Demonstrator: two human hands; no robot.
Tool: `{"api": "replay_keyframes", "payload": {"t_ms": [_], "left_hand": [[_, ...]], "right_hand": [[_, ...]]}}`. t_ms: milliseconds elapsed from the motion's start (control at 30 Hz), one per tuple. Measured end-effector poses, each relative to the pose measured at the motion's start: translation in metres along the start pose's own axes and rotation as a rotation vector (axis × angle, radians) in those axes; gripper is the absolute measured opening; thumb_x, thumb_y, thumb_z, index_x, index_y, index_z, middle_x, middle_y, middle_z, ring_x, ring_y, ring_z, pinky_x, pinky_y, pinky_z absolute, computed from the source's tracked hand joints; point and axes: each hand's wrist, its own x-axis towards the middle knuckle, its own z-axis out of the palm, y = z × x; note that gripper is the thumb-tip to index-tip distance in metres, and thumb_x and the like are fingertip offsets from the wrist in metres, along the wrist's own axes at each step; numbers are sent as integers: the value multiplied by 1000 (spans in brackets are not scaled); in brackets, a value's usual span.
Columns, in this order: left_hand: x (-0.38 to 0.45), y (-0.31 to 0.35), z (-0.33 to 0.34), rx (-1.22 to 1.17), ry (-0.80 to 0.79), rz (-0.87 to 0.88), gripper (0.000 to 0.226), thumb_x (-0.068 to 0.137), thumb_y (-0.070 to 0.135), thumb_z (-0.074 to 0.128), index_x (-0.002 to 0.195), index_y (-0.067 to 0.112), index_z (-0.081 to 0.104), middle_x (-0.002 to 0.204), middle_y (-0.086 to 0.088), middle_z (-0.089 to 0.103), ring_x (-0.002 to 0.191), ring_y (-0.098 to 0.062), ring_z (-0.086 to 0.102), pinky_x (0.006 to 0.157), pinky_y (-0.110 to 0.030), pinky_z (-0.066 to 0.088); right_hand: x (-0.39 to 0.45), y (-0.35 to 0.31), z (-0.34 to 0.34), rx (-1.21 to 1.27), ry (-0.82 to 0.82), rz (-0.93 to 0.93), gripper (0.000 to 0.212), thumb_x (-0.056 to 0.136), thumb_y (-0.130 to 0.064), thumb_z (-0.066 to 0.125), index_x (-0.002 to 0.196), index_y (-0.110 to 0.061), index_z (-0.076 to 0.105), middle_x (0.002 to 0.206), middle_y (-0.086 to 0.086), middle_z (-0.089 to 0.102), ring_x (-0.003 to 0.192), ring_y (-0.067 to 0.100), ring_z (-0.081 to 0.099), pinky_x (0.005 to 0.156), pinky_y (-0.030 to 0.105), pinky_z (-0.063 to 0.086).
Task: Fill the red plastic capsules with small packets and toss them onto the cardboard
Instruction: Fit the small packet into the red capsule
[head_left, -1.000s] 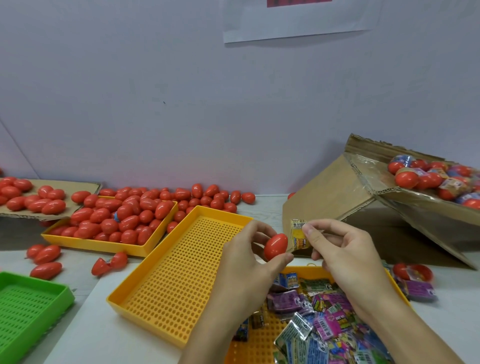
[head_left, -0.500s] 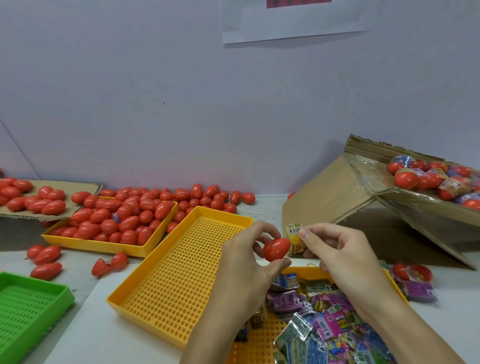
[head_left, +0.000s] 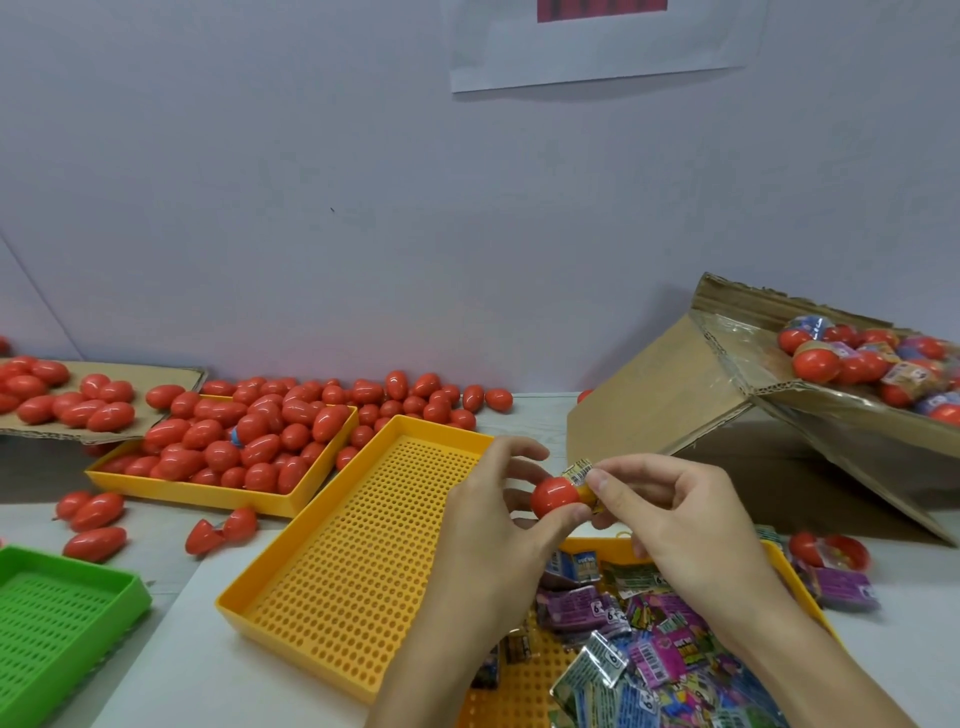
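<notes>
Above the empty yellow tray's corner, both hands are meeting.
Left hand is pinching a red capsule; right hand is gripping a yellow packet against it.

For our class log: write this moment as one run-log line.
step: filling | left hand: holds capsule | right hand: pinches packet at capsule | cardboard: toss pending

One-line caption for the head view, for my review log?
Left hand holds a red plastic capsule while right hand pushes a small yellow packet into it.
</notes>
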Motion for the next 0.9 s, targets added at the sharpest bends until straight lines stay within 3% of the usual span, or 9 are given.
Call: {"api": "replay_keyframes", "payload": {"t_ms": [200,333,433,567,900], "left_hand": [[1,-2,1,23,14,5,46,71,19,88,99,36,56,96,13,64,84,-5,66,69,-24,58],[1,-2,1,9,15,17,46,70,18,88,99,35,57,96,13,63,84,-1,65,68,-21,57],[2,-2,0,-1,22,31,45,69,15,89,97,33,59,95,14,63,84,-3,66,71,-25,59],[2,-2,0,14,30,52,43,67,12,90,91,31,60,94,21,62,85,-7,65,73,-36,60],[1,0,0,37,13,88,44,66,13,90,90,32,59,96,23,61,86,-5,63,71,-38,60]], "right_hand": [[-2,0,0,-44,4,-22,24,73,-42,68,88,-26,77,81,-5,76,75,13,72,50,22,52],[-1,0,0,-63,1,-15,18,75,-40,70,86,-27,77,82,-7,76,80,8,71,59,20,50],[-2,0,1,-46,-21,-5,21,74,-41,70,84,-24,77,81,-3,75,71,8,68,54,22,51],[-1,-1,2,-24,-16,-17,26,72,-43,69,81,-20,77,77,-2,74,69,6,67,58,19,50],[-1,-2,3,14,-40,-23,26,71,-41,70,80,-18,76,76,-2,74,65,3,65,58,14,48]]}}
